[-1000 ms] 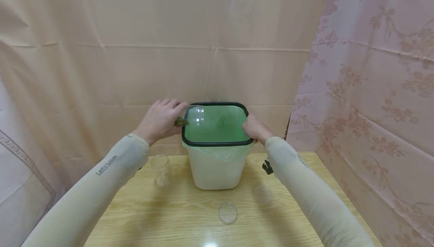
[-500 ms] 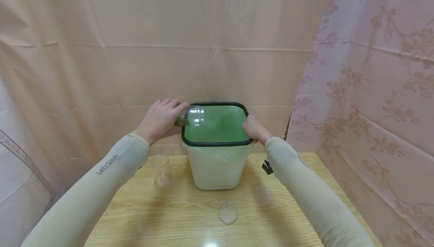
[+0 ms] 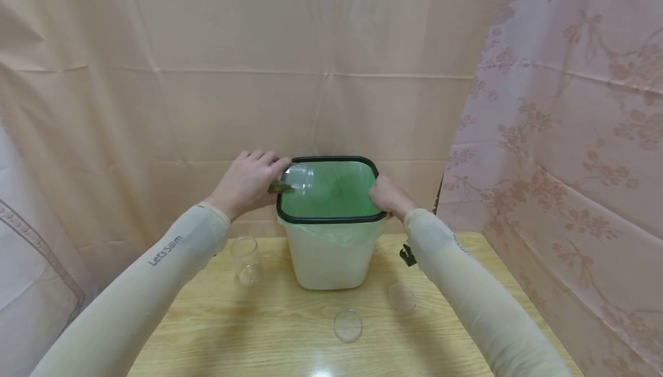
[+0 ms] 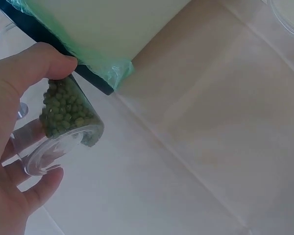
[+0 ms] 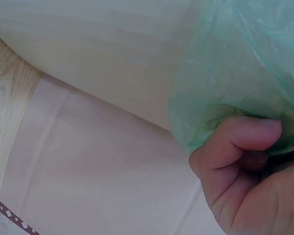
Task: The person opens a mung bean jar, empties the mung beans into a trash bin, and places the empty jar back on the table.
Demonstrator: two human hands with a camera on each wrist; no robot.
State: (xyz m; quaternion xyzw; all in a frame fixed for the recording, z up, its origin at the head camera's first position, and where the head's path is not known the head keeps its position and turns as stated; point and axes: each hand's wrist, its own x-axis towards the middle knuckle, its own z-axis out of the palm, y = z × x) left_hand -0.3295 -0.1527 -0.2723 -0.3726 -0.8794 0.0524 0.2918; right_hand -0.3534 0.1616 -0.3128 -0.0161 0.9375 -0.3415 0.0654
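Observation:
In the head view my left hand [image 3: 248, 184] grips a clear jar [image 3: 303, 176], tilted nearly onto its side with its mouth over the left rim of a white bin [image 3: 331, 259]. Green beans, which look like mung beans [image 4: 67, 110], lie along the jar's lower side in the left wrist view. My thumb presses one side of the jar and my fingers wrap the other. My right hand [image 3: 391, 195] grips the bin's black rim [image 3: 331, 220] on the right, its fingers curled over the green plastic liner [image 5: 235, 63]. The bin stands upright on the table.
Another clear jar [image 3: 246, 259] stands on the wooden table [image 3: 290, 342] left of the bin. Two clear round lids [image 3: 348, 325] lie in front and to the right. Beige curtains [image 3: 331, 49] hang behind, with a pink floral one [image 3: 580, 135] at the right.
The left hand has shifted slightly to the right with the jar, and the beans have slid a little toward the jar's mouth. The right hand stays on the rim.

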